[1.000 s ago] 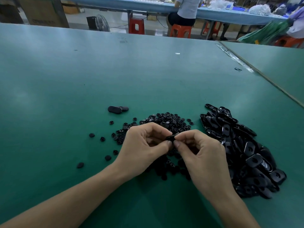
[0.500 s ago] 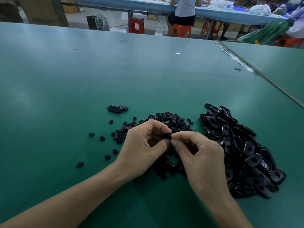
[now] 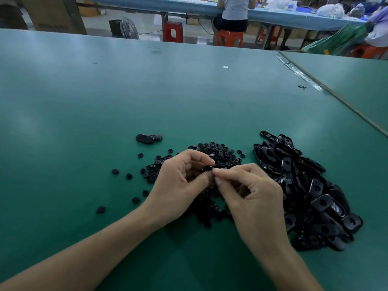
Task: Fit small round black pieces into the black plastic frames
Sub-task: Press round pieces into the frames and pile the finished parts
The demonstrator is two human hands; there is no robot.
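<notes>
— Both hands have slid slightly left and up in the frame since a second ago, and the pinch looks the same.
— What's held?
— At mid-frame the left hand (image 3: 178, 185) curls its fingers (image 3: 206, 159) round a small black part (image 3: 206, 169). The right hand (image 3: 252, 196) pinches the part's right edge with thumb and forefinger. Frame or round piece, I cannot tell.
— Beneath?
— Round pieces (image 3: 218, 153) are heaped under and just beyond the hands, with strays to the left. Frames (image 3: 304, 185) are piled at lower right on the green worktop (image 3: 147, 91).
— Farther?
— Two oblong black parts (image 3: 147, 138) lie touching, left of centre. At the top edge, a person (image 3: 233, 11) sits on an orange stool (image 3: 230, 38).
</notes>
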